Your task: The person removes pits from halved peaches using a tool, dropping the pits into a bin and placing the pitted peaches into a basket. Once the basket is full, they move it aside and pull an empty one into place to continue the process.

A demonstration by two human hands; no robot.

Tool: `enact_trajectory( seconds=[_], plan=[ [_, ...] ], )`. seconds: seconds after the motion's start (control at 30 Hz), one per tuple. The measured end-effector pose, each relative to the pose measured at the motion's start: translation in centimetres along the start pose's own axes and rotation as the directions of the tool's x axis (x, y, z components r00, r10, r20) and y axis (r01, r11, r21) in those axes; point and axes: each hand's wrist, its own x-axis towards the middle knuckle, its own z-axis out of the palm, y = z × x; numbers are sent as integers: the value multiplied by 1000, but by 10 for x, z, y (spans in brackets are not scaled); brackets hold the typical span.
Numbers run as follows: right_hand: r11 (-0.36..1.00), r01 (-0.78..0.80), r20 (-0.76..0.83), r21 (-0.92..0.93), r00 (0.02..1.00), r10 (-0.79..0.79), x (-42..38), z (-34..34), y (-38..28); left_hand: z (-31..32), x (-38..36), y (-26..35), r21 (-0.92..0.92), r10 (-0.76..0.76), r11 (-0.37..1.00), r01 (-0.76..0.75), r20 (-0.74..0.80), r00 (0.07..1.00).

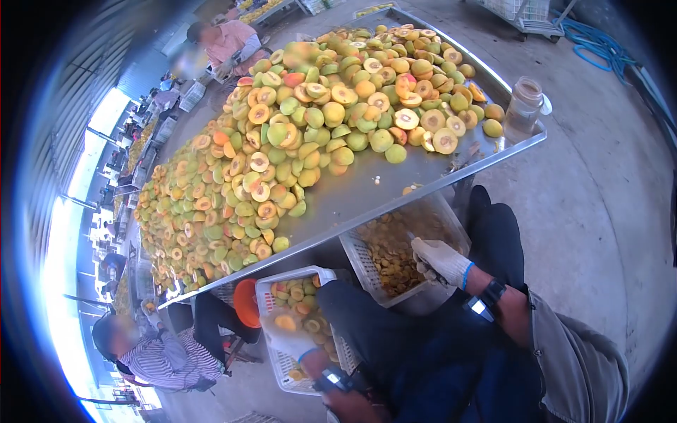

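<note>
My left hand [289, 340], in a white glove and slightly blurred, is closed around a yellow-orange peach half [285, 322]. It is over a white plastic basket [290, 377] containing more peach halves [310, 290]. My right hand [443, 261], also gloved, is closed on a thin tool [412, 235]; only its narrow tip shows clearly. Below and around that hand stands a pale crate [358, 262] with brown pits and scraps [395, 264] inside.
A metal table [338, 201] carries a large heap of cut peaches [282, 148]. A clear jar [524, 106] stands at its right corner. Beside the basket is an orange tub [246, 303]. One person [169, 352] sits at left, another [233, 46] across the table. Blue hose [599, 46] lies behind.
</note>
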Motion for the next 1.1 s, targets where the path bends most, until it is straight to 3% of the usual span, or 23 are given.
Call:
enact_trajectory(
  seconds=[0.03,0.1,0.13,0.17,0.2,0.23,0.27,0.33,0.4,0.47,0.53,0.6,0.67,0.73,0.8,0.87,0.9,0.97,1.0,1.07,1.1],
  plan=[
    [1000,-2,-15,-1,1000,2,0,2,0,-21,8,-12,111,20,994,-17,-27,999],
    [1000,-16,-13,-13,1000,16,4,4,3,-55,23,-31,112,-304,944,311,-73,950],
    [999,-32,-17,-24,999,32,7,6,5,-70,27,-46,109,-300,945,308,-80,951],
    [999,-28,-8,-26,1000,28,9,6,9,-83,30,-66,413,-200,888,201,-46,979],
    [998,-24,-10,-52,1000,23,13,7,13,-94,34,-86,674,-113,735,72,18,993],
    [997,-16,-13,-78,1000,15,15,9,13,-90,32,-84,759,-12,651,13,-7,1000],
    [997,-10,-9,-77,1000,9,17,11,12,-83,34,-82,757,-6,653,11,-10,1000],
    [987,-34,-8,-158,999,34,13,14,7,-57,36,-61,537,-68,843,-18,141,988],
    [980,-38,-22,-194,999,35,14,21,1,-1,36,-12,408,53,900,-153,246,968],
    [970,-16,-27,-243,1000,10,17,22,3,59,53,5,278,320,867,-414,328,889],
    [974,15,2,-225,1000,-15,20,16,11,119,71,20,330,84,914,-235,413,907],
    [966,95,-15,-243,995,-101,25,12,17,181,105,-14,320,76,922,-217,401,913],
    [961,58,-57,-269,995,-76,17,13,7,229,132,-41,361,-79,931,-53,342,936],
    [949,77,-66,-307,993,-102,18,10,9,252,125,-19,197,-449,893,404,353,821],
    [924,104,-64,-368,989,-136,12,10,1,264,115,-15,203,-438,898,390,356,825],
    [924,117,-39,-364,989,-141,18,9,2,286,132,-75,300,-334,923,242,304,892],
    [918,115,-34,-379,990,-138,18,12,1,284,128,-70,298,-333,922,245,294,896],
    [913,112,-21,-392,991,-131,15,17,0,267,114,-45,28,-491,846,533,432,756],
    [917,127,-2,-379,990,-138,13,18,-2,258,107,-33,29,-490,847,531,430,758],
    [923,138,6,-360,989,-145,14,15,-3,241,87,-3,-196,-383,809,555,540,750],
    [913,200,17,-355,978,-207,17,12,2,233,78,10,-217,-375,791,573,568,733]
  ],
)
